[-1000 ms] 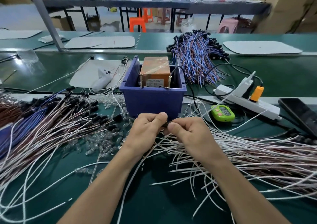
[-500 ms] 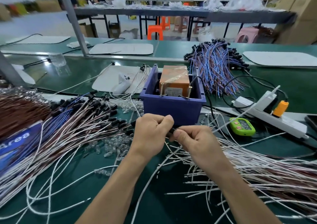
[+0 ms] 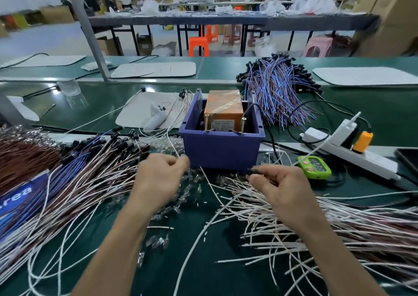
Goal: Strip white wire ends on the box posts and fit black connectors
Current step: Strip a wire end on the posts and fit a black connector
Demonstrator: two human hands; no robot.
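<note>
Nearest me, the white wires (image 3: 328,232) lie in a loose heap on the right of the bench, and several pass under my right wrist. My right hand (image 3: 280,191) sits over that heap, with thumb and forefinger pinching a black connector (image 3: 252,171) just in front of the box (image 3: 221,150). My left hand (image 3: 158,180) is well apart from it on the left. Its fingers are curled with the thumb by the forefinger, but it is blurred. A thin white wire runs close to the fingertips, and I cannot tell whether they pinch it.

I judge the step to be mating a wire end to that connector. I would hold the wire close to its tip so it cannot buckle. I would keep the connector gripped by its sides with the mouth clear, line the two up, and push straight in. If the end is not yet stripped, it goes to the posts first.

The two brass posts (image 3: 206,123) stand upright inside the box's near wall, in front of an orange block (image 3: 224,107). To the left, leads (image 3: 101,153) already capped in black fan across the bench.
</note>
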